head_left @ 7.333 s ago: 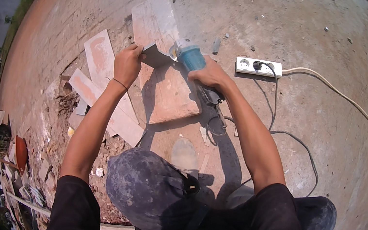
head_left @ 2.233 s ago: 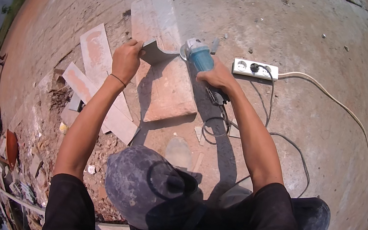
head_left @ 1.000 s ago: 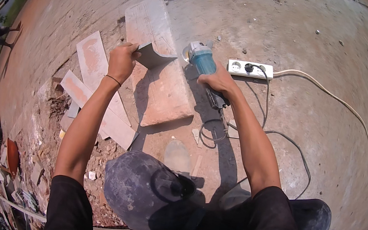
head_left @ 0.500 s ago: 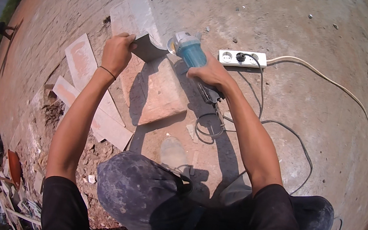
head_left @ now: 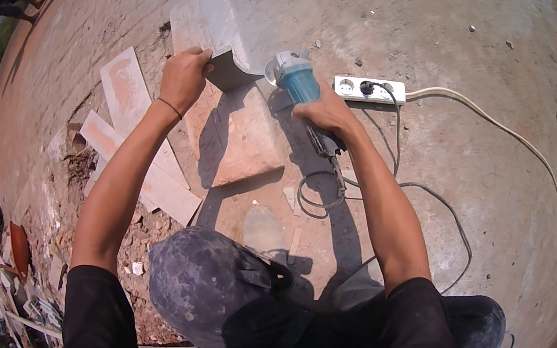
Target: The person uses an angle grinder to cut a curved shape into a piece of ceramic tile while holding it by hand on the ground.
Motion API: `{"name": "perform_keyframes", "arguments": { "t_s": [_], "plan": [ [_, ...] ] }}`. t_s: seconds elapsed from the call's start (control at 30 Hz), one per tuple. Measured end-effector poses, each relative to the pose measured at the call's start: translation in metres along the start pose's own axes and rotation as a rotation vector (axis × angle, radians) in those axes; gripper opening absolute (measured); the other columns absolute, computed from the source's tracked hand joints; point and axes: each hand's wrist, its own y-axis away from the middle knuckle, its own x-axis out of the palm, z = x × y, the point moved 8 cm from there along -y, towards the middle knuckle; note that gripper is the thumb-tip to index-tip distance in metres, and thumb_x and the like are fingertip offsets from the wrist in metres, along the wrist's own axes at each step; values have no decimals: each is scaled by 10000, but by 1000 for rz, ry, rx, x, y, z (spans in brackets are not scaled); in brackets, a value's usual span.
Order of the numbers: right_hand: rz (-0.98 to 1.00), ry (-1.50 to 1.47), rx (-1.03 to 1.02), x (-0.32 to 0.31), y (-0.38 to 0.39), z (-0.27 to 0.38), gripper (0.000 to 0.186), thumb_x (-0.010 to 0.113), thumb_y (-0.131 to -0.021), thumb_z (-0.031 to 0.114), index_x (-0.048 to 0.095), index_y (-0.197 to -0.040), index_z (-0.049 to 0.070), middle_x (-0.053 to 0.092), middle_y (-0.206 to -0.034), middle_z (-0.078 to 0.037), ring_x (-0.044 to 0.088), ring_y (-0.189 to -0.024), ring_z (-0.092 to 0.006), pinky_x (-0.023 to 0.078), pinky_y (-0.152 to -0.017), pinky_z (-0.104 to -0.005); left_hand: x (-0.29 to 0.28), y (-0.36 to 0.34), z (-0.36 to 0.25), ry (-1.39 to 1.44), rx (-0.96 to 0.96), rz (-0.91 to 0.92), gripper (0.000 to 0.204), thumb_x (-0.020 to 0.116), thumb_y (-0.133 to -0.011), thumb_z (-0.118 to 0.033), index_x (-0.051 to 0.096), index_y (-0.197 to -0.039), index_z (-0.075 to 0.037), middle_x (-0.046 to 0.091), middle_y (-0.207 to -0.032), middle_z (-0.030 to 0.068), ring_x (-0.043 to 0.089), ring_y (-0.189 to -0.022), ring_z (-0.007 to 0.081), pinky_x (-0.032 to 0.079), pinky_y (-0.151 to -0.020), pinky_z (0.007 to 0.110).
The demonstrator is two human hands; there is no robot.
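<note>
My left hand (head_left: 184,80) is closed on the near left corner of a tile piece (head_left: 234,77), held tilted up with its dark grey face toward me and a curved upper edge. In my right hand (head_left: 326,115) is a teal angle grinder (head_left: 300,84), gripped around its body. Its disc (head_left: 271,71) sits right beside the tile's right end; whether they touch I cannot tell. Underneath is a reddish, dusty block (head_left: 247,139), partly in shadow. A pale, dusty slab (head_left: 208,21) lies just beyond the tile.
Cut tile strips (head_left: 122,90) lie left of the block beside broken earth. A white power strip (head_left: 371,90) at right has a black plug in it; the grinder's dark cable (head_left: 450,212) loops over the ground. Debris (head_left: 36,303) is heaped at lower left. Another person (head_left: 14,4) is far left.
The grinder and my right hand have shifted slightly right. My left hand and the tile have also moved a little to the right. The distant person has changed position.
</note>
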Motion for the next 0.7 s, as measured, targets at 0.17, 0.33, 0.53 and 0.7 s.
{"name": "perform_keyframes", "arguments": {
  "t_s": [0.17,0.33,0.53,0.7],
  "plan": [
    [69,-76,-39,8,8,20,934,803,-572,369,484,-1348,-42,641,-1209,-264,634,-1098,-374,494,-945,-393,-1,2,6,-10,0,-1,181,694,-822,-73,713,-997,-32,651,-824,152,656,-756,368,506,-653,441],
    [33,-45,-11,12,4,12,930,808,-567,368,492,-1341,-39,642,-1201,-262,636,-1096,-369,493,-942,-387,-2,3,0,37,3,-28,111,688,-819,-87,666,-913,-32,634,-806,147,647,-754,372,500,-652,465],
    [10,-27,15,3,4,3,905,813,-563,350,503,-1312,-52,645,-1177,-264,640,-1076,-365,495,-931,-383,-1,4,1,28,-2,-13,101,683,-821,-93,653,-890,-26,627,-802,150,646,-762,379,504,-661,476],
    [63,-74,-23,2,8,16,890,813,-559,351,518,-1293,-58,646,-1172,-264,641,-1075,-365,496,-927,-378,-2,5,2,43,2,-25,110,686,-819,-79,671,-913,-24,634,-806,153,650,-761,380,506,-658,466]
  ]
}}
